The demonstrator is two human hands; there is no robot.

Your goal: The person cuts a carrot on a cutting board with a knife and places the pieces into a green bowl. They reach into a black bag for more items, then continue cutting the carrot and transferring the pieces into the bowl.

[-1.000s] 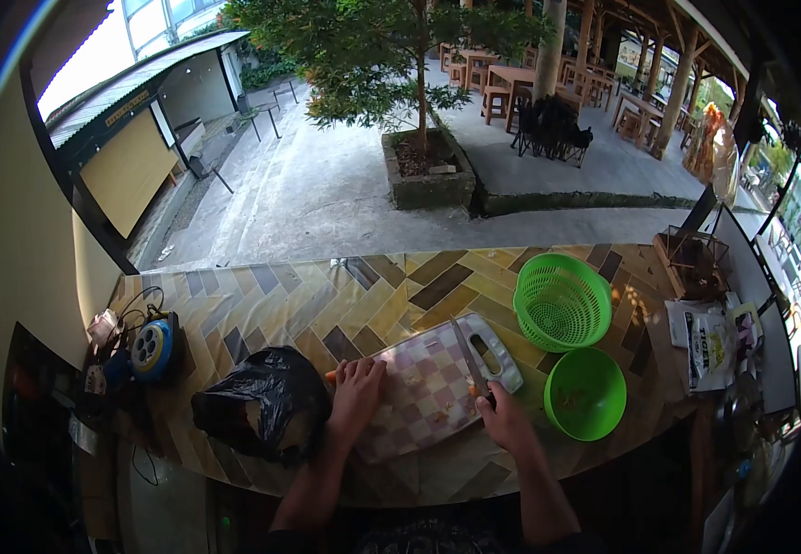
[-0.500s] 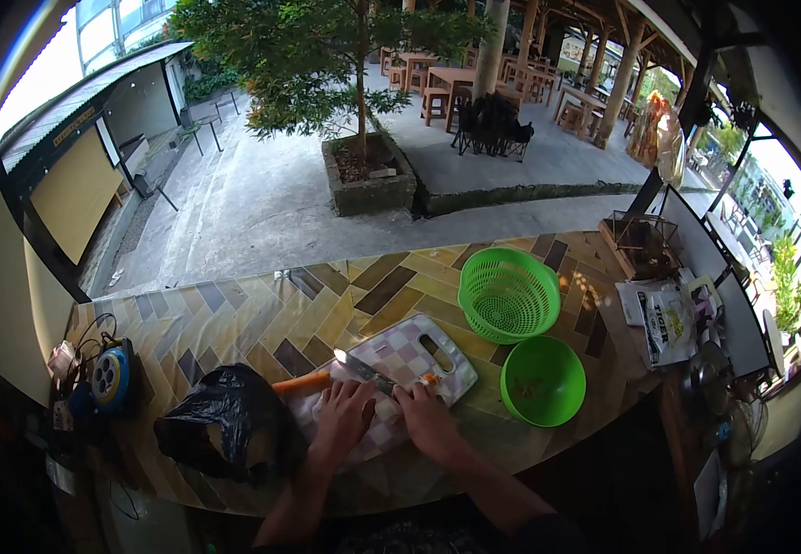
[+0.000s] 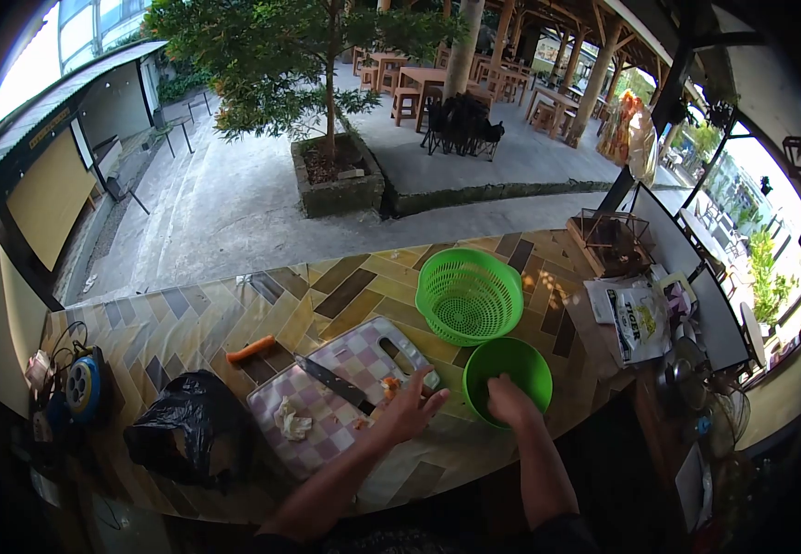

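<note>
My left hand (image 3: pixel 410 411) hovers at the right side of the checkered cutting board (image 3: pixel 327 355), its fingers apart and nothing visible in them. Beneath and beside it lie small orange pieces (image 3: pixel 389 386). A knife (image 3: pixel 334 383) rests flat on the board, blade toward the upper left. My right hand (image 3: pixel 514 403) reaches down into the solid green bowl (image 3: pixel 534 369), fingers drawn together; anything between the fingertips is hidden. An orange carrot (image 3: pixel 251 349) lies beyond the board's upper left edge. On the board's left part sits a crumpled whitish thing (image 3: pixel 292 420).
Behind the bowl stands a green plastic colander (image 3: pixel 470 295). A black plastic bag (image 3: pixel 188 429) is left of the board, with a blue cable reel (image 3: pixel 85 386) farther left. Packets (image 3: pixel 639 323) and a wooden-based frame (image 3: pixel 611 242) occupy the right side.
Both hands have left the knife, which now lies on the board. My right hand has moved right into the bowl; my left hand has shifted right and opened. The view has turned slightly.
</note>
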